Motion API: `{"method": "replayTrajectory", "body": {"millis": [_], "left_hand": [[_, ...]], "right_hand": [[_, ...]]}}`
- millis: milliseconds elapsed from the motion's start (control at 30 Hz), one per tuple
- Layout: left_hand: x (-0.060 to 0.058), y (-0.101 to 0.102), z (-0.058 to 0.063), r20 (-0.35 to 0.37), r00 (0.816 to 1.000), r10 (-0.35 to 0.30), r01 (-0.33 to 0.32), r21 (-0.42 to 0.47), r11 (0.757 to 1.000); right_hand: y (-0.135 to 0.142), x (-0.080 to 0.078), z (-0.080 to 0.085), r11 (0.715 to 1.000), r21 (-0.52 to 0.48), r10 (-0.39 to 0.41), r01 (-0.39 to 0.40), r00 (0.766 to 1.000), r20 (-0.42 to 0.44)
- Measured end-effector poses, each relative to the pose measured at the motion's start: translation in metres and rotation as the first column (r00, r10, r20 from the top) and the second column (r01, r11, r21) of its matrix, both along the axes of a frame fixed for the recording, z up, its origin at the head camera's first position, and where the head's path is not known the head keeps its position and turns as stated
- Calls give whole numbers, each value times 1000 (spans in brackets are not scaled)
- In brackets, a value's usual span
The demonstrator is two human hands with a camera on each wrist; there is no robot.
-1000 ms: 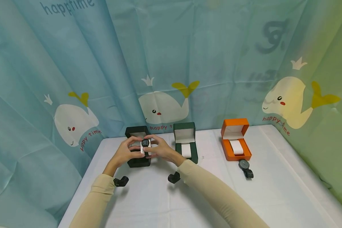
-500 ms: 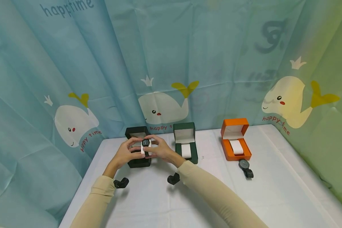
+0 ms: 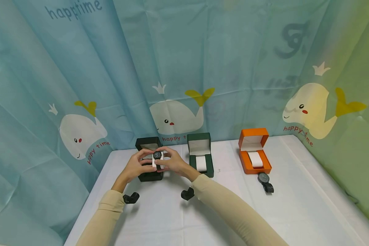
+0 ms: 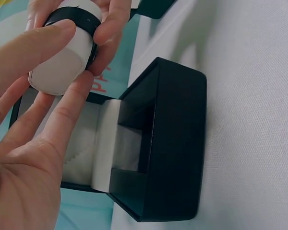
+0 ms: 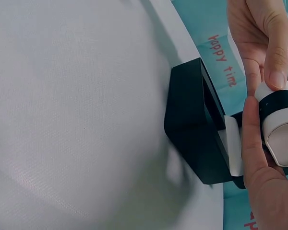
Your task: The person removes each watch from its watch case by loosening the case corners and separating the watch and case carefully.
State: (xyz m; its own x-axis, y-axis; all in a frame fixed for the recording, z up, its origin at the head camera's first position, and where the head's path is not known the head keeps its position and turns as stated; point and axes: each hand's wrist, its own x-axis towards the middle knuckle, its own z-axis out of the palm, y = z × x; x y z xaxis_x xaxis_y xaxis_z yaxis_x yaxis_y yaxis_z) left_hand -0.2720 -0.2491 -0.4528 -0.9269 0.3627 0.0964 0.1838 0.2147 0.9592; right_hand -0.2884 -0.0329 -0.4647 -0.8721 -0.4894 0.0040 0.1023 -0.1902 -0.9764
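A black wristwatch [image 3: 157, 155] is wrapped around a white watch cushion [image 4: 57, 72], its dark strap [image 4: 74, 18] circling the middle. My left hand [image 3: 134, 166] grips the cushion from the left, thumb on the strap and fingers under it. From the other side my right hand [image 3: 176, 163] grips the same cushion and watch. Both hands are held over an open dark watch box [image 3: 150, 176], which they partly cover in the head view. The left wrist view shows this box's compartment [image 4: 132, 143] with no cushion in it.
Right of the hands stands an open green watch box [image 3: 200, 136] with a white cushion [image 3: 201, 164]. Farther right is an open orange box [image 3: 254, 131] with its own cushion [image 3: 255, 159]. Another black watch [image 3: 264, 180] lies in front of it on the white tablecloth [image 3: 221, 194].
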Motion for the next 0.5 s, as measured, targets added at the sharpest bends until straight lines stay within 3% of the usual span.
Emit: {"method": "replayTrajectory", "body": {"millis": [500], "left_hand": [[2,-1,2,-5,1000,-7,7,6,1000]], "right_hand": [[3,-3,-2,1000,26,-3,3,1000,-15]]}}
